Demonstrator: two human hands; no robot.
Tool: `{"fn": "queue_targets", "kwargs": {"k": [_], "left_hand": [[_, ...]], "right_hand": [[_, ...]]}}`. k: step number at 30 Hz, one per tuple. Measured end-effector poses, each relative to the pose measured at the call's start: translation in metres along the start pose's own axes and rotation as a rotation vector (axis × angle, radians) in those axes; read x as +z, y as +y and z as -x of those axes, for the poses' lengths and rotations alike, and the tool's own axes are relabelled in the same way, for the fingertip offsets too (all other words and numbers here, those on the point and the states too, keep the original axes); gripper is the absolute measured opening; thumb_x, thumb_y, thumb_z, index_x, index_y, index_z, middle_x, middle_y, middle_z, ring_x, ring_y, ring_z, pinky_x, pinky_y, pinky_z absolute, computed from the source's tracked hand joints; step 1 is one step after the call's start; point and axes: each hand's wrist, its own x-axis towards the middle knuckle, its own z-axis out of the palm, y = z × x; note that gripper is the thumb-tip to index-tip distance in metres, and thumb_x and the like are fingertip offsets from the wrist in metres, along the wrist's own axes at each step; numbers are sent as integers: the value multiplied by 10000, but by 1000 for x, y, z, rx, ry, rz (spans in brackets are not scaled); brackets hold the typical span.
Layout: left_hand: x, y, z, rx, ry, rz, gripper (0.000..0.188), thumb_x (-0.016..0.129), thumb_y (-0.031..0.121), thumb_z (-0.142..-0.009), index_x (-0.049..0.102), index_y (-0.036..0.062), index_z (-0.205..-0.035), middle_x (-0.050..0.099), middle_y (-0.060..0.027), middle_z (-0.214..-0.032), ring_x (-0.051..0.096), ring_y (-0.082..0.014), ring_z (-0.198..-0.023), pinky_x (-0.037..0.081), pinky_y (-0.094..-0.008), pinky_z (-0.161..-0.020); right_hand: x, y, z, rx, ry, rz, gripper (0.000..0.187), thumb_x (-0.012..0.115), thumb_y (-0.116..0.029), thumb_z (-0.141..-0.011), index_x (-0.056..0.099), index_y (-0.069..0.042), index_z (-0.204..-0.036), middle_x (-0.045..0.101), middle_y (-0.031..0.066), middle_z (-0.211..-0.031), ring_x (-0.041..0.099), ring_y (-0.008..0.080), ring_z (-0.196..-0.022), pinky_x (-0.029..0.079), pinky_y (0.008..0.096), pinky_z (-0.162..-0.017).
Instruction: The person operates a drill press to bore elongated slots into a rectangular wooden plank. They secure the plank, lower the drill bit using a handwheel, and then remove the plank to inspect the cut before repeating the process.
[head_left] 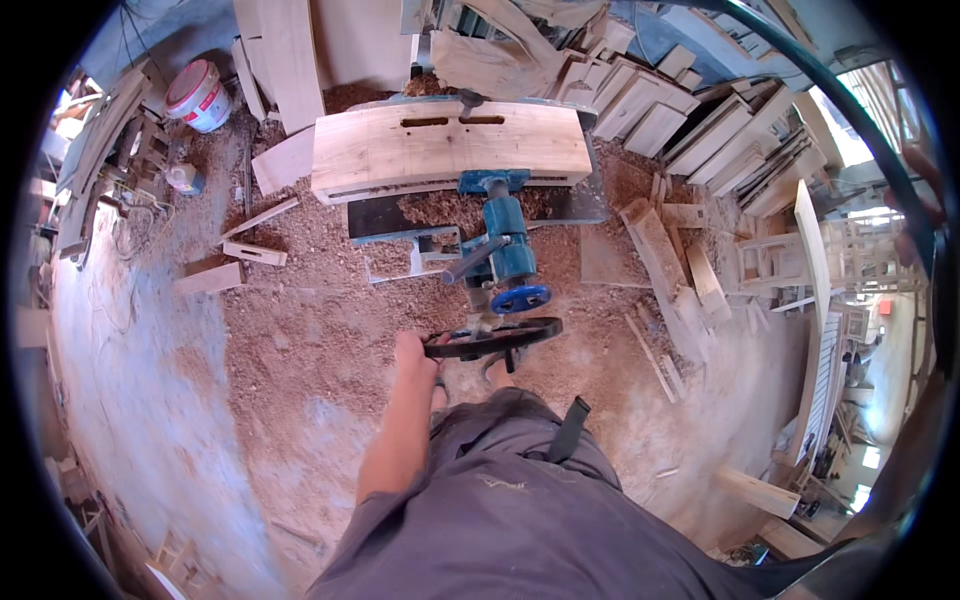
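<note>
My left hand (412,350) is closed round the left side of the rim of a black handwheel (500,340), just in front of my body. Beyond it stands a blue clamp screw (508,225) with a small blue wheel (520,298) on its near end. The clamp's blue pad presses against a thick pale wooden board (370,150) on the machine table. Two slots are cut in the board's top, and a dark tool bit (470,102) stands between them. At the far right, my right hand (922,195) is wrapped round a long dark green lever (855,110), partly in shadow.
Wood chips (300,330) cover the floor around the machine. Stacked boards (650,100) stand at the back right, and a long timber (655,250) lies right of the machine. A white and red bucket (200,97) sits at the back left, near loose offcuts (255,252).
</note>
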Motion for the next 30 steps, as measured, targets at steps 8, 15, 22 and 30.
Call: {"fn": "queue_targets", "kwargs": {"k": [8,15,22,30], "left_hand": [[-16,16,3,31,69,216,208,381,-134,-714,402,-74,-912,455,-242,-1005,623,-404,-813,606,-473,-649],[-8,11,2,133,122,220,183,382,-144,-718,415,-71,-882,468,-217,-967,607,-339,-826,606,-410,-679],[3,14,24,170,172,174,179,383,-147,-724,427,-83,-884,476,-209,-973,604,-311,-850,604,-392,-677],[-10,14,11,119,109,140,155,387,-137,-715,440,-58,-837,480,-189,-943,585,-291,-825,590,-366,-663]], "right_hand": [[58,100,-17,-61,373,664,802,662,-462,-819,407,-45,-1455,605,170,-1236,656,174,-913,534,317,-899],[127,166,-27,-110,459,229,742,443,39,-753,329,25,-1486,558,184,-1317,613,200,-1040,463,345,-997],[165,266,-48,-164,432,269,739,462,66,-812,254,22,-1519,566,169,-1301,615,202,-1110,453,290,-957],[192,327,-72,-224,467,144,727,496,55,-851,237,-1,-1528,648,146,-1214,612,153,-1070,448,248,-894]]}}
